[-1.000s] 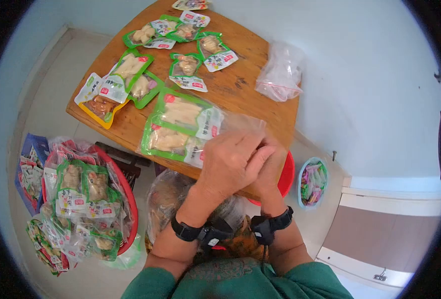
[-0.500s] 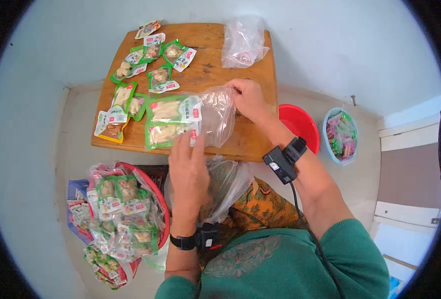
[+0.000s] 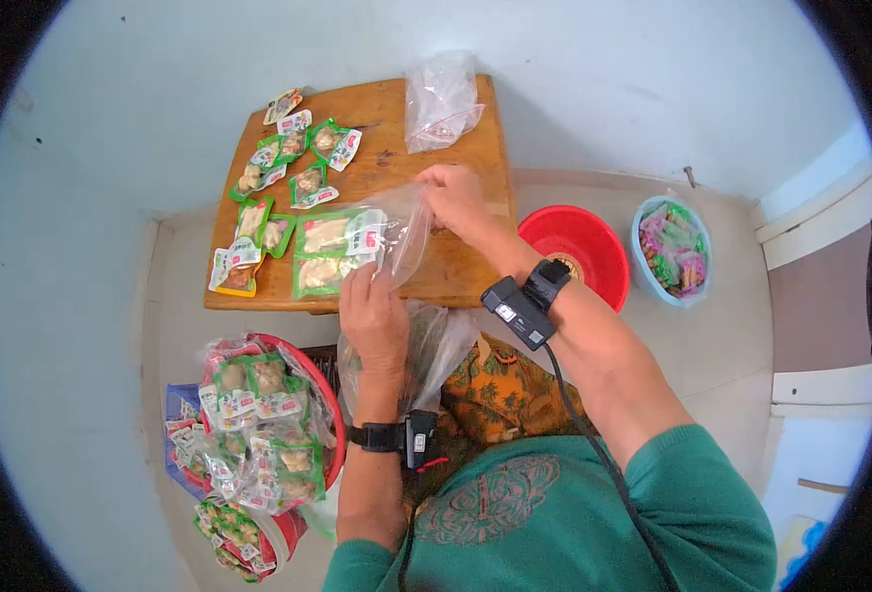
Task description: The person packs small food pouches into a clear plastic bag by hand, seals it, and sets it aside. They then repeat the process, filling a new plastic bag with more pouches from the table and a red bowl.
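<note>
On the near side of the table lies a clear zip bag point(image 3: 403, 255) with green-edged food packets point(image 3: 329, 235) inside, side by side. My right hand point(image 3: 459, 204) pinches the bag's mouth at its right end and lifts that edge a little. My left hand point(image 3: 374, 324) is at the near edge of the bag, its fingers bent and close together over the plastic beside the packets' white labels. Its fingertips are partly hidden by the film. Another clear plastic bag point(image 3: 426, 345) hangs below the table edge at my lap.
Several loose food packets point(image 3: 308, 184) lie on the left of the wooden table point(image 3: 382, 123). Clear bags point(image 3: 443, 99) rest at its far right corner. A red basin point(image 3: 594, 247) and a light-blue basket point(image 3: 643, 252) stand right. A heaped red basket point(image 3: 332, 409) stands left.
The head view has shifted, so the table appears turned and lower. My left fingers have drawn in to the bag's near edge. My right hand still holds the bag's mouth.
</note>
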